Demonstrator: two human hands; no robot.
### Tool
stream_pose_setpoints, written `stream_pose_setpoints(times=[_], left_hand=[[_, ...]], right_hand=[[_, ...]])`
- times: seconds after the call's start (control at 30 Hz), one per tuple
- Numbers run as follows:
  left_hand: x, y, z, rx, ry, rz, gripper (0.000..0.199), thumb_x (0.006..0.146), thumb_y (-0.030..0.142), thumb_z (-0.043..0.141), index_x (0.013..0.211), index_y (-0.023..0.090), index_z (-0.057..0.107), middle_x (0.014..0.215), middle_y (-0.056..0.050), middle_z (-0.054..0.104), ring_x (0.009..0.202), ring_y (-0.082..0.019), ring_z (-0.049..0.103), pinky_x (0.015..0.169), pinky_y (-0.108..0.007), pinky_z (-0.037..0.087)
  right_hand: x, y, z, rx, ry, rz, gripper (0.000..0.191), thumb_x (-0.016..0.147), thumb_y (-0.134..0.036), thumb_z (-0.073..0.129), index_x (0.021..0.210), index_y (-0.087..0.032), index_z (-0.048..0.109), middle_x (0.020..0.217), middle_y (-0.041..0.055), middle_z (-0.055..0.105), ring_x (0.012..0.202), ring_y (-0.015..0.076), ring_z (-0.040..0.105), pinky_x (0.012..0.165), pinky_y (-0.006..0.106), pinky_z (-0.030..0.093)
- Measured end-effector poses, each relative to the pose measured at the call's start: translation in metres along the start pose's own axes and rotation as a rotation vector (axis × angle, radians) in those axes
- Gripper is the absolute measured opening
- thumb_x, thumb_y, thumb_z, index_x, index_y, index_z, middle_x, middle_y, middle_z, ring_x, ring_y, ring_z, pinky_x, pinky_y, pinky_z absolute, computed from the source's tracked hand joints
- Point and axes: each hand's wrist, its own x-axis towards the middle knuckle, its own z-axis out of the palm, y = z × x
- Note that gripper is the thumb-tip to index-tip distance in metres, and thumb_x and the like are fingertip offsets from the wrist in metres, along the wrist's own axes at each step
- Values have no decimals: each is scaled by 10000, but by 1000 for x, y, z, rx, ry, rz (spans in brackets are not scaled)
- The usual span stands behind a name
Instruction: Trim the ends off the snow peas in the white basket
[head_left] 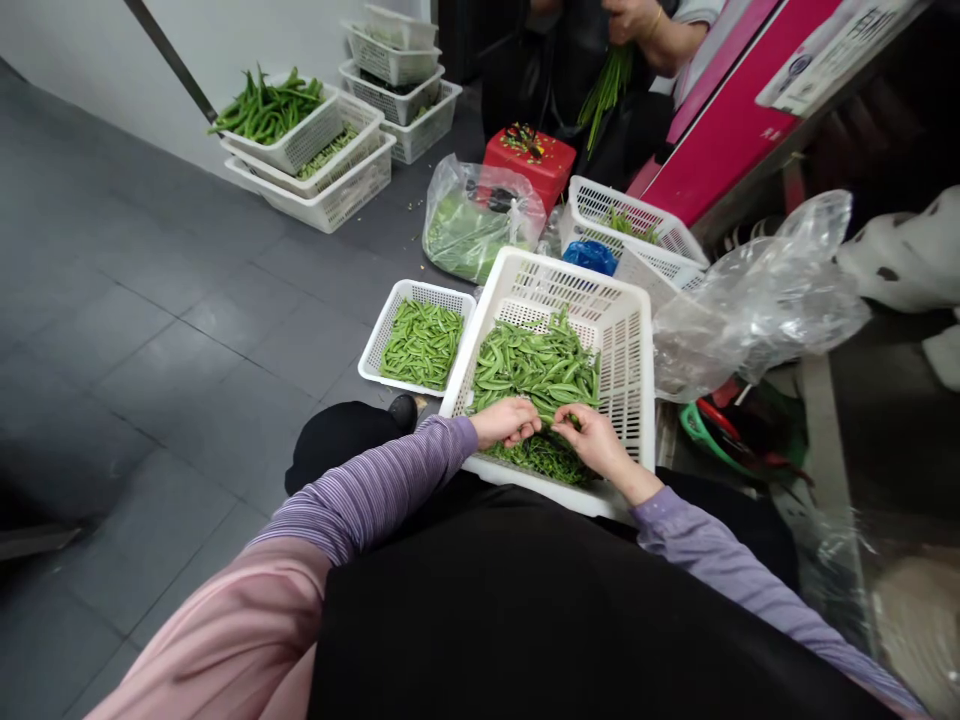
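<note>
A large white slotted basket (pixel 626 330) stands in front of my lap, with a heap of green pea pods (pixel 525 360) in its far part. Thin green trimmings (pixel 544 455) lie at its near end. Over the basket my left hand (pixel 511 420) is closed, fingers curled at the end of a pea pod (pixel 548 421). My right hand (pixel 589 432) pinches the other end between thumb and finger, close by. To the left, a smaller white basket (pixel 365 365) holds more pea pods (pixel 422 345), lying loose in a layer.
Stacked white baskets (pixel 337 205) with green beans (pixel 271 108) stand at the back left. A clear bag of greens (pixel 480 225) and a red box (pixel 551 175) lie beyond. Across from me, a person's hand (pixel 634 20) holds long green stems (pixel 606 90). Plastic bags (pixel 772 290) lie right.
</note>
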Motion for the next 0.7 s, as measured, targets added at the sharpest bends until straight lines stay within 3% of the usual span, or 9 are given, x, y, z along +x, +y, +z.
stream_pose_setpoints(times=[0.17, 0.33, 0.4, 0.5, 0.57, 0.63, 0.7], left_hand=[[-12, 4, 3, 54, 70, 96, 203, 794, 303, 382, 770, 143, 504, 519, 62, 354, 368, -29, 255, 357, -163, 217], [-13, -8, 4, 783, 50, 100, 128, 684, 164, 453, 597, 134, 542, 527, 13, 473, 472, -71, 387, 495, -203, 343], [-12, -12, 4, 943, 52, 96, 104, 659, 146, 475, 597, 134, 557, 570, -2, 521, 535, -90, 436, 558, -211, 369], [-13, -11, 4, 802, 83, 140, 183, 666, 158, 490, 825, 141, 579, 619, 18, 538, 542, -82, 449, 560, -195, 374], [-13, -6, 5, 642, 43, 161, 250, 698, 181, 476, 935, 140, 546, 595, 43, 508, 482, -66, 412, 509, -187, 356], [-14, -1, 5, 560, -4, 173, 213, 752, 226, 428, 896, 131, 553, 563, 47, 479, 449, -63, 384, 472, -188, 336], [-15, 3, 5, 612, 6, 197, 226, 781, 258, 392, 786, 129, 578, 548, 30, 480, 467, -74, 403, 473, -196, 331]], right_hand=[[-2, -20, 6, 193, 66, 96, 149, 693, -330, 572, 738, -190, 551, 676, 0, 516, 637, 140, 466, 626, 266, 374], [1, -41, 15, 804, 138, 335, 204, 659, -342, 619, 738, -207, 489, 515, -82, 347, 399, 59, 265, 400, 203, 222], [3, -45, 15, 977, 159, 373, 232, 644, -332, 641, 728, -208, 465, 503, -95, 312, 378, 46, 225, 382, 197, 180], [3, -45, 16, 1075, 157, 399, 262, 626, -320, 666, 735, -204, 457, 498, -101, 307, 373, 40, 230, 378, 191, 168], [0, -42, 20, 1082, 156, 421, 281, 623, -334, 668, 748, -208, 450, 505, -101, 317, 373, 41, 238, 377, 189, 168], [-4, -40, 24, 1029, 130, 429, 273, 653, -376, 633, 761, -215, 440, 503, -99, 313, 374, 52, 253, 383, 194, 197], [-5, -38, 23, 835, 144, 395, 243, 708, -412, 562, 804, -220, 449, 505, -90, 323, 388, 73, 285, 407, 214, 255]])
